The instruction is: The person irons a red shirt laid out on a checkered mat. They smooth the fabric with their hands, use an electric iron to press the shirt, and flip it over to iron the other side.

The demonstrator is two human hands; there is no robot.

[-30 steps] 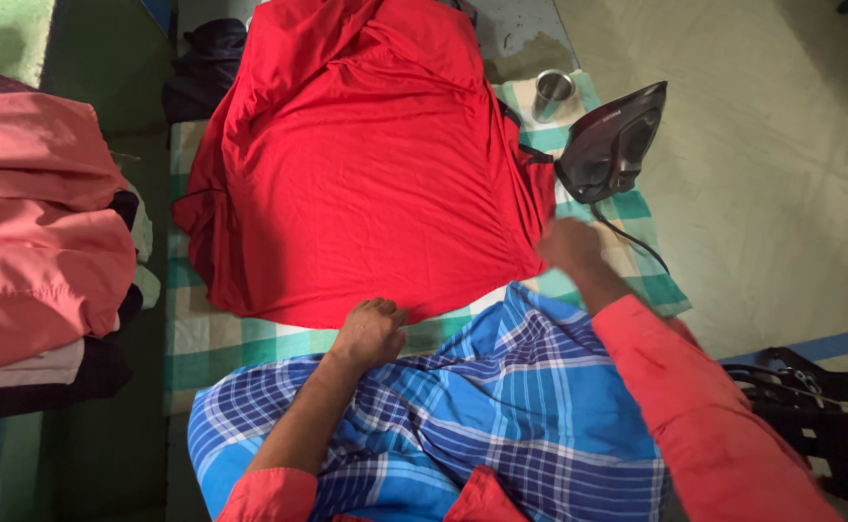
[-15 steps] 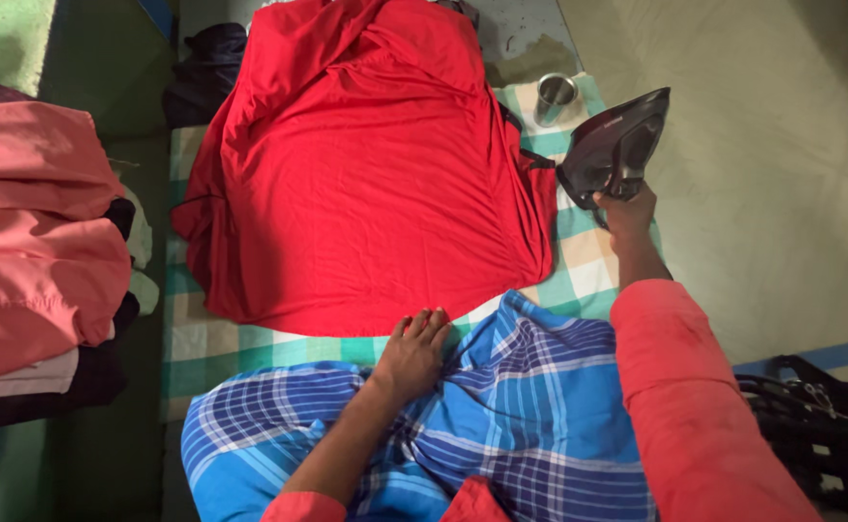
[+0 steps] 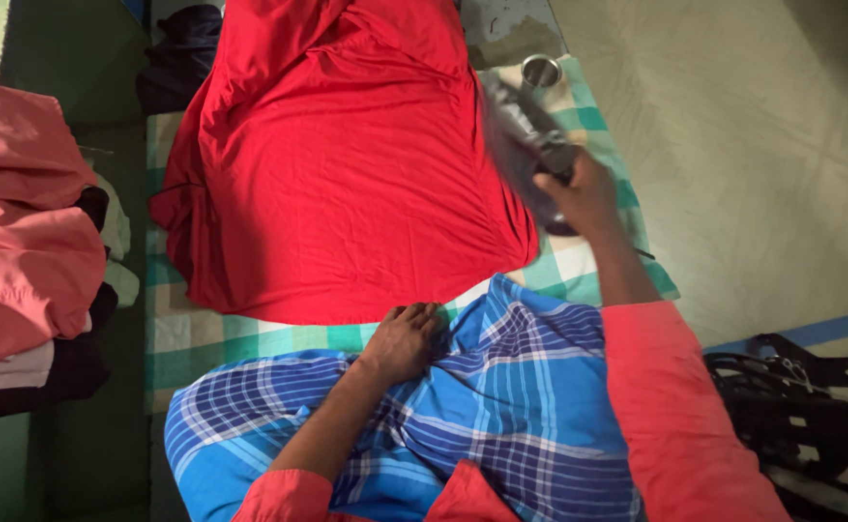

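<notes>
At red garment's [image 3: 347,164] right edge, right hand [image 3: 588,198] clenched on blurred iron [image 3: 526,135]; left hand [image 3: 405,340] released on checked cloth [image 3: 501,387].

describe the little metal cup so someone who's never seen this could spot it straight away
Find the big red garment spread over the green checked cloth. Past its far right edge, just beyond the dark iron in the right hand, stands the metal cup, the only shiny round thing there.

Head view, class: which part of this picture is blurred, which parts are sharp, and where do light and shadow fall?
In the head view the dark clothes iron in the right hand is smeared by motion blur; the red cloth garment and the left hand on the blue checked fabric look sharp; light falls on the pale floor at right, while the left edge beside the stacked pink clothes lies in shadow.
</notes>
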